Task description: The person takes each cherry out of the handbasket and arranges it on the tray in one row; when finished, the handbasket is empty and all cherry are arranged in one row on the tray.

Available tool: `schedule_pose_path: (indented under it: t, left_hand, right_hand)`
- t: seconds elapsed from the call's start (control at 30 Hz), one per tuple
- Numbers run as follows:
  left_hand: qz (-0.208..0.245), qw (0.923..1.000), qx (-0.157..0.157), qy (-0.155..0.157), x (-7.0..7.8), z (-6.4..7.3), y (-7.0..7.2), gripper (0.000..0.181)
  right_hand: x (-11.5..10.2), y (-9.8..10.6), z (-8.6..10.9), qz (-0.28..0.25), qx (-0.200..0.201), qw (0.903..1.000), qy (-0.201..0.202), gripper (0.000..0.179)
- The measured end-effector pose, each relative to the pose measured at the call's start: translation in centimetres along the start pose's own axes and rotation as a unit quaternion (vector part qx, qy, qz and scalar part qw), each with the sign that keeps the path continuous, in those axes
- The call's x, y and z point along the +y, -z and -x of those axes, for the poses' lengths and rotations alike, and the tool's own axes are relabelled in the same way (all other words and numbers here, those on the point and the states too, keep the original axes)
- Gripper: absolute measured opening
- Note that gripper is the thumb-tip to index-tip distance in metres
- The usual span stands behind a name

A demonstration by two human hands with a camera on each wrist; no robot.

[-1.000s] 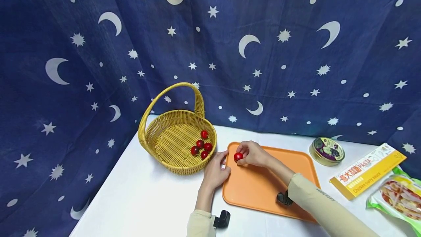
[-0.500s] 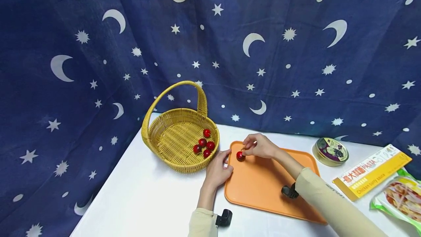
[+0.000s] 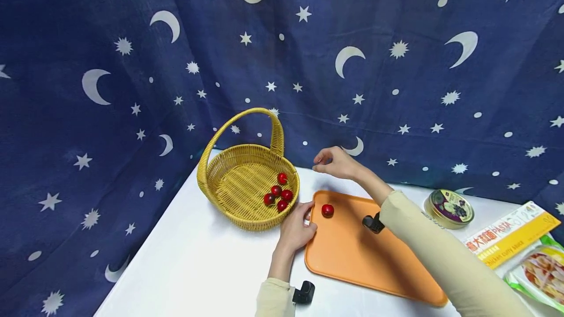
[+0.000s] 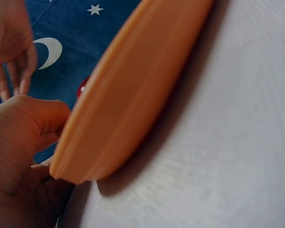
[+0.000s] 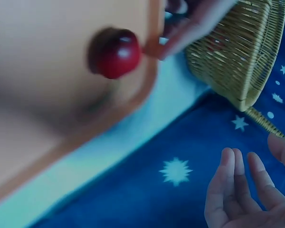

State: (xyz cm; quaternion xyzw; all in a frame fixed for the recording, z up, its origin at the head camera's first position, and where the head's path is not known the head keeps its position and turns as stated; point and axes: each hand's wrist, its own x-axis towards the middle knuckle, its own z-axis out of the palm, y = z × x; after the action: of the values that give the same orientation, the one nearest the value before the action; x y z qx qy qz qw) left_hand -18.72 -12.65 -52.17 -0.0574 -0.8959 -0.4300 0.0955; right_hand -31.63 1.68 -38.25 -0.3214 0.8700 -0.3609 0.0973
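Note:
A single red cherry (image 3: 327, 210) lies near the back left corner of the orange tray (image 3: 352, 253); its shadow and dark stem show in the right wrist view. My left hand (image 3: 297, 228) holds the tray's left rim, its thumb (image 4: 42, 111) and fingers at the edge in the left wrist view. Beyond the tray's back edge, my right hand (image 3: 338, 162) hovers with nothing in it, fingers (image 5: 223, 180) apart and loosely bent. Left of the tray stands a yellow wicker basket (image 3: 238, 180) with a tall handle, several cherries (image 3: 276, 190) gathered on its right side.
Right of the tray are a round tin (image 3: 449, 208), a yellow-and-white pasta box (image 3: 506, 236) and a green-edged food packet (image 3: 544, 268). A blue curtain (image 3: 246, 62) with moons and stars hangs behind the white table (image 3: 198, 268).
My right hand has let go of the cherry on the tray and moved up and back, past the rim. My left hand stays at the tray's left edge. The head view has shifted slightly.

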Motion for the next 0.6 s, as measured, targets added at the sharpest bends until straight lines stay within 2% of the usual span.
schedule_pose_path:
  t: [0.2,0.37,0.47,0.6]
  left_hand:
    - [-0.010,0.9999,0.006,-0.005,0.0,0.0,0.0,0.058]
    - [-0.016,0.9998,0.005,-0.005,0.0,0.1,0.0,0.056]
    - [-0.016,0.9998,0.007,-0.010,0.0,0.2,0.1,0.056]
    - [-0.020,0.9995,0.013,-0.019,-0.2,0.2,0.2,0.050]
  right_hand:
    - [-2.9,-0.7,-2.9,0.021,-0.029,0.9993,-0.008,0.026]
    - [-5.1,-2.3,-5.4,0.026,-0.089,0.9955,-0.019,0.030]
    - [-6.2,-3.5,-6.7,0.029,-0.139,0.9890,-0.040,0.030]
    - [-7.6,-4.7,-8.0,0.035,-0.209,0.9743,-0.075,0.031]
